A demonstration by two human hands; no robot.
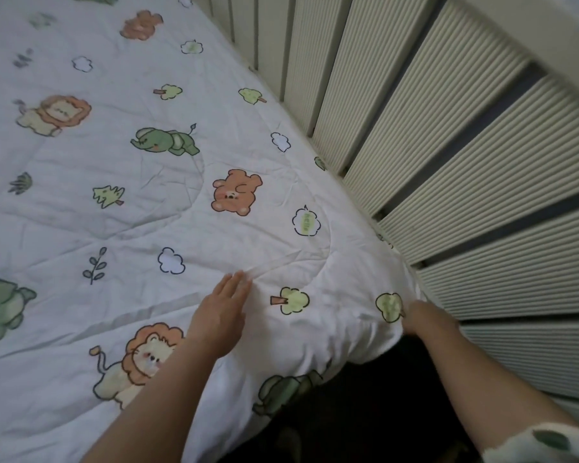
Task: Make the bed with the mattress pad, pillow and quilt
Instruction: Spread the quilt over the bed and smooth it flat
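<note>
Head view: the quilt, white with printed lions, bears and elephants, lies spread across the bed. Its near corner, at the lower right, bulges and droops over the edge beside the ribbed panels. The left hand lies flat on the quilt just inside that corner, fingers straight and close together, pressing the cloth. The right hand is at the corner's outer edge, close to the panels. Its fingers are hidden behind the fold, so I cannot tell whether they pinch the cloth or only push it. No pillow or mattress pad is in sight.

The step in hand looks like a late one: squaring and smoothing the quilt's corner. Creases run from the left hand toward the corner, which is puffed. The next move likely calls for the right hand to draw the corner outward and down while the left sweeps the creases flat toward the edge.
</note>
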